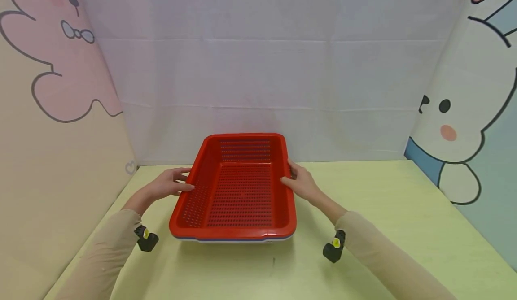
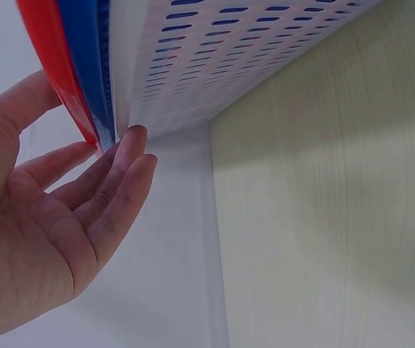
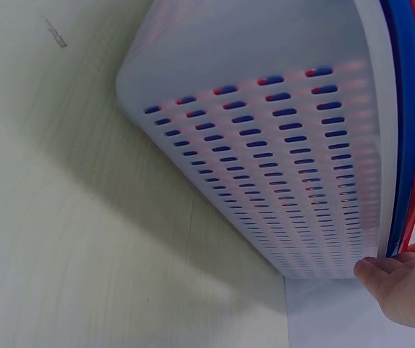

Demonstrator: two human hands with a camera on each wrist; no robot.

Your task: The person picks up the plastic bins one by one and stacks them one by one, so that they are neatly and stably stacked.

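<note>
Three plastic baskets sit nested in a stack: a red basket [image 1: 242, 194] on top, a blue basket [image 2: 84, 51] within, and a white basket [image 3: 250, 138] outermost. Rows of slots pierce their walls. At the left rim, my left hand [image 1: 171, 184] grips the stack, thumb over the red edge and fingertips under the rims. On the opposite side my right hand [image 1: 300, 182] holds the right rim the same way, thumb on the red edge. In the head view the blue basket is mostly hidden by the red one.
The stack is over a pale yellow-green table [image 1: 383, 210]. Behind rises a white sheet [image 1: 262, 76]. A cartoon-printed panel [image 1: 68, 156] borders the left, and another panel [image 1: 497, 179] the right. Black wrist cameras hang below both sleeves.
</note>
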